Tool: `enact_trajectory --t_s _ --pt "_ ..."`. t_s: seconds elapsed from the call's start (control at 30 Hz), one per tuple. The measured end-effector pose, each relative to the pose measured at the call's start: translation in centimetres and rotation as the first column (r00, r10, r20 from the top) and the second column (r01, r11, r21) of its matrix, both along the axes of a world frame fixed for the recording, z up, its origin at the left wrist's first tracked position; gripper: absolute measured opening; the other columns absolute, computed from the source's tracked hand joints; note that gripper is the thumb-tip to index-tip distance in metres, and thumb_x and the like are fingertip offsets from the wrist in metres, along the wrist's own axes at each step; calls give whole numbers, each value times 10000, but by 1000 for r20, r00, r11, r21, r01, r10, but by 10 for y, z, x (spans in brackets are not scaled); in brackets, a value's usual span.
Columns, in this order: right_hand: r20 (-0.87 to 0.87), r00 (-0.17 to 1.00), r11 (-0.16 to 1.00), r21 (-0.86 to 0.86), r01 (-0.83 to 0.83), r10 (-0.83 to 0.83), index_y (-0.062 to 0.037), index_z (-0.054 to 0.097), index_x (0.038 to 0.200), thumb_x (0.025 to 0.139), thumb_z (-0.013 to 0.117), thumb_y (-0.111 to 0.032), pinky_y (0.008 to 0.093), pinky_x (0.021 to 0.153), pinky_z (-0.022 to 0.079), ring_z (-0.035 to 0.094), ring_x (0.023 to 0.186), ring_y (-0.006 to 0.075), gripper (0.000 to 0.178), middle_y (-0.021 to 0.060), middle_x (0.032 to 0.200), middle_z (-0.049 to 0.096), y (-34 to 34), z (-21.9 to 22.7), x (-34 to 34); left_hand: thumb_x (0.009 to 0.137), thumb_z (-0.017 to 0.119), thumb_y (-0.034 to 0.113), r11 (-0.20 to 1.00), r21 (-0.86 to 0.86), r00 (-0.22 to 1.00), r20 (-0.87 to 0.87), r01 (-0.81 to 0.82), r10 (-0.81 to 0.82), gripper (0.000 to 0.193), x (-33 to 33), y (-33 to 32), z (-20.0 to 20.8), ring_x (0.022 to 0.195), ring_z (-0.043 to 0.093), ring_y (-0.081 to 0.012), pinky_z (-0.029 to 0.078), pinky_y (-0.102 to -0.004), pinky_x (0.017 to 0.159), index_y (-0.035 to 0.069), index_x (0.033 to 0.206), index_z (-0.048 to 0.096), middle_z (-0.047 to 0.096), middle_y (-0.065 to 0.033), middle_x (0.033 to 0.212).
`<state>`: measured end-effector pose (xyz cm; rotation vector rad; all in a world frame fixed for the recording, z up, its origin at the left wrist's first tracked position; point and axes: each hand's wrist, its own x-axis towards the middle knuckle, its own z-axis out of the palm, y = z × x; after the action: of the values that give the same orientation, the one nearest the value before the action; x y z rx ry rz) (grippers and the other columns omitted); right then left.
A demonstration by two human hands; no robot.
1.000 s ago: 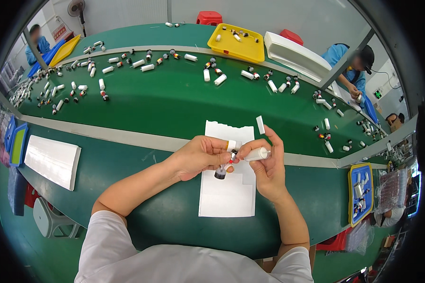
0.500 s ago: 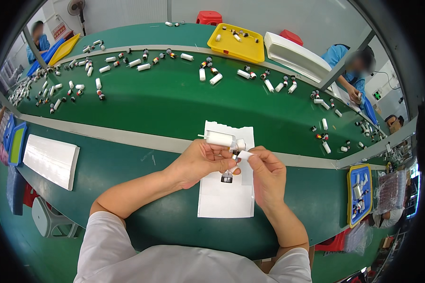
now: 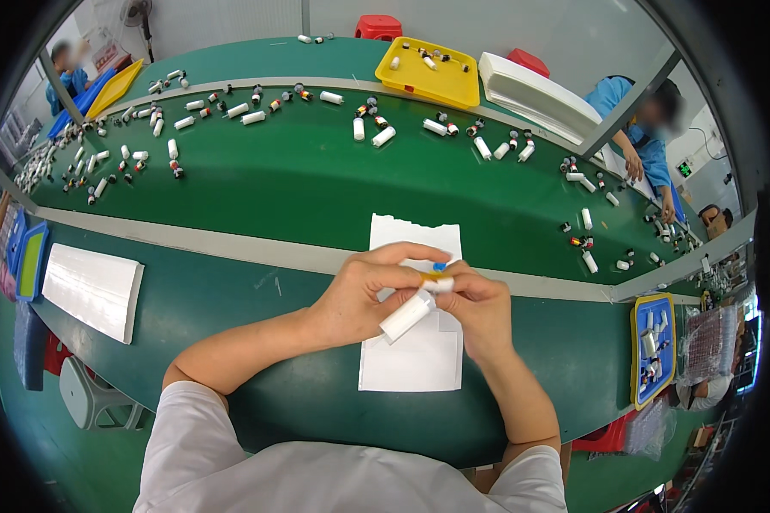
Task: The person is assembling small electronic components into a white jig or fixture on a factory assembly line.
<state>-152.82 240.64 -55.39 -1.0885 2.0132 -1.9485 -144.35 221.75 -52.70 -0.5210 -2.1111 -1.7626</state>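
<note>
Above a white sheet of paper (image 3: 411, 368), my two hands meet around a small assembly. My left hand (image 3: 364, 291) is closed on a white cylinder (image 3: 407, 315), which tilts down and to the left below the fingers. My right hand (image 3: 481, 315) pinches a small white piece (image 3: 439, 285) at the cylinder's upper end. A yellow bit (image 3: 435, 276) and a blue bit (image 3: 439, 267) show between the fingertips. The fingers partly hide how these parts join, and some motion blur covers them.
Across the green belt (image 3: 291, 188) lie several white cylinders with dark and red-yellow parts. A yellow tray (image 3: 428, 81) stands at the back, a blue-lined tray (image 3: 638, 359) at right, and a white board (image 3: 92, 292) at left. A blue-sleeved person (image 3: 650, 128) reaches in from the far right.
The white cylinder has swung from above my left hand to below its fingers. Both hands are closer together. The dark-and-silver part under my fingers no longer shows. The far-right person's hand has reached out.
</note>
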Motion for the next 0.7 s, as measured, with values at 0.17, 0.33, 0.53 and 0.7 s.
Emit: enact_trajectory --t_s 0.17,0.33,0.53,0.7 --pt "627 663 852 -4 -524 410 -13 688 1069 813 765 -10 240 681 491 589 782 88 268 20 845 653 2 14 1 821 696 -87 841 264 804 263 472 -533 199 0 -9 10 915 665 -139 536 -271 752 -12 1003 730 701 -123 1069" --pt "122 992 957 289 -6 -31 -53 726 1007 879 705 -98 291 681 485 592 761 117 138 4 837 651 -3 -20 -20 730 767 -40 986 88 966 229 -142 119 278 -28 -30 4 780 579 -65 493 -271 648 34 929 587 611 1 852" --pt "-446 890 919 385 89 101 -43 727 1036 839 724 -91 343 680 502 594 833 242 203 84 894 594 -19 -44 1 638 868 37 219 -797 685 -300 -562 664 853 -35 -59 -22 1171 530 -307 407 -432 965 66 1377 443 488 -160 1285" --pt "-581 800 874 456 168 149 -34 720 1054 768 768 -82 358 680 517 592 796 226 294 84 922 558 -27 -46 7 579 915 168 434 -879 909 0 -199 416 1073 -27 -41 -16 1331 347 -394 268 -514 1082 77 1473 329 348 -195 1433"
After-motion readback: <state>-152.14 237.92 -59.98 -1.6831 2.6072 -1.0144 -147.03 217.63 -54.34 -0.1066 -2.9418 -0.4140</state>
